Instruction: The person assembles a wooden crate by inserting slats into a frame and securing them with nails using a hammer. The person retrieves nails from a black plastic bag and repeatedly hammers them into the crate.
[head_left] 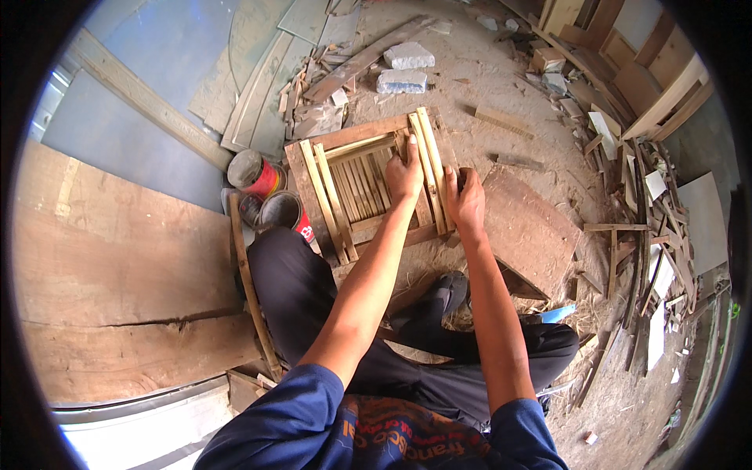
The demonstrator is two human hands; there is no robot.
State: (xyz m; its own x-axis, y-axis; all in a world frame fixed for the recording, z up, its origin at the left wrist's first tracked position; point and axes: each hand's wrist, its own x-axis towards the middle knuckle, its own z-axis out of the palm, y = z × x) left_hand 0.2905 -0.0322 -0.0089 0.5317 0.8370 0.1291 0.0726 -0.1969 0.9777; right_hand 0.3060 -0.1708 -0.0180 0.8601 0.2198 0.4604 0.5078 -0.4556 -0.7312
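Note:
A small slatted wooden frame [354,225], like a stool on its side, rests in front of my legs on darker boards. Pale paired strips [427,168] run along its right side, and a matching pair [332,200] stands along its left. My left hand [404,174] reaches inside the frame and is closed against the inner edge of the right strips, thumb pointing away from me. From the outside, my right hand [467,200] presses on the same strips with its fingers bent. Its fingertips are partly hidden.
Tins with red labels [254,174] stand left of the frame. A large wooden board [125,274] lies at left. A brown panel [529,223] leans at right, near heaped wood scraps [642,227]. Concrete blocks [407,56] lie beyond on the dusty floor.

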